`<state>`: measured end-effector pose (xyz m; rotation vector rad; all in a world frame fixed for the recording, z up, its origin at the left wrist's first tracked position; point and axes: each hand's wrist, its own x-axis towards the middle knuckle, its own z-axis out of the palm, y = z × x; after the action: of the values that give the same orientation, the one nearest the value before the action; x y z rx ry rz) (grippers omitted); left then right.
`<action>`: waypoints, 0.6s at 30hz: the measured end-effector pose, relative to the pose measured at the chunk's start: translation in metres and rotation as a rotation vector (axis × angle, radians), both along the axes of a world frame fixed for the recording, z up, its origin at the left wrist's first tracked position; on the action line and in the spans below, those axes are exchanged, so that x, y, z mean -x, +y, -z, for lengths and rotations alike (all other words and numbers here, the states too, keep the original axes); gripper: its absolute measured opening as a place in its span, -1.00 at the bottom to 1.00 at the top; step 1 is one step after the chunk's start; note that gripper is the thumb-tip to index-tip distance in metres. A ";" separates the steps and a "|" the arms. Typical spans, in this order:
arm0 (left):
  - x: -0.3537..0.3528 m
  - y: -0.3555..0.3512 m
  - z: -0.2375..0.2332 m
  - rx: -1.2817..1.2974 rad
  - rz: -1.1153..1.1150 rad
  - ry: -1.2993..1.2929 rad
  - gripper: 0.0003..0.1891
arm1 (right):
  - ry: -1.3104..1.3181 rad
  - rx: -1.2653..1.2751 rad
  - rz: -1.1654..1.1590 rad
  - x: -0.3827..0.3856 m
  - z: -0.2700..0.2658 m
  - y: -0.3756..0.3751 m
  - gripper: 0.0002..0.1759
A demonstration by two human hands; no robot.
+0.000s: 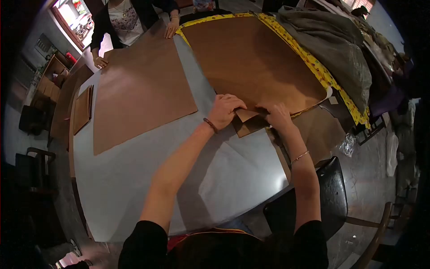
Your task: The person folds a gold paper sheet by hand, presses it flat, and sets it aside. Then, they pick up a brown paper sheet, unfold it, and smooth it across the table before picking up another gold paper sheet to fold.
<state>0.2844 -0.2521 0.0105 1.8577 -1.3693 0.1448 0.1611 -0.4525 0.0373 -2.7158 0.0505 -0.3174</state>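
Observation:
Both my hands are at the near edge of a large brown sheet point(251, 58) that lies over yellow patterned material point(309, 56). My left hand point(226, 110) has its fingers bent together on a folded brown paper piece point(247, 129). On the right side of that piece, my right hand point(278, 115) pinches its edge, with the fingertips partly hidden. The folded piece rests on the pale table covering point(215, 175). A second large brown sheet point(145, 89) lies flat to the left.
Across the table a person point(130, 22) rests both hands on the left sheet. Folded brown pieces point(83, 110) lie at the left edge. Grey-green fabric point(331, 45) is heaped at the right. A black chair point(329, 193) stands near my right arm.

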 end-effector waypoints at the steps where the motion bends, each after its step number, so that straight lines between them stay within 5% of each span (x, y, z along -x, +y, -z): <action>1: -0.003 0.001 -0.006 0.005 0.025 -0.007 -0.69 | -0.004 0.002 -0.008 -0.003 -0.008 0.002 -0.65; 3: -0.008 0.004 -0.019 -0.003 0.012 -0.041 -0.68 | -0.179 0.177 -0.103 -0.007 -0.024 0.008 -0.66; 7: -0.012 0.007 -0.041 0.140 -0.138 -0.259 -0.58 | -0.254 0.122 -0.184 -0.020 -0.030 0.010 -0.58; 9: -0.002 0.019 -0.052 0.136 -0.250 -0.244 -0.52 | -0.107 0.107 -0.046 -0.021 -0.042 0.019 -0.79; 10: 0.002 0.025 -0.050 0.281 -0.346 -0.028 -0.53 | -0.112 0.110 -0.055 -0.024 -0.046 0.022 -0.79; 14: 0.043 0.057 -0.023 0.597 -0.520 0.657 -0.60 | 0.011 -0.375 -0.014 -0.039 -0.087 0.050 -0.78; 16: 0.087 0.073 -0.018 0.490 -0.359 0.806 -0.63 | 0.137 -0.573 0.031 -0.056 -0.102 0.072 -0.75; 18: 0.130 0.089 -0.011 0.262 -0.106 1.159 -0.63 | 0.048 -1.252 -0.042 -0.077 -0.110 0.093 -0.64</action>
<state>0.1543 -0.1636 0.0216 1.3656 -0.4089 -0.5902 0.2385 -0.3598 0.1475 -1.4777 0.1468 -0.1220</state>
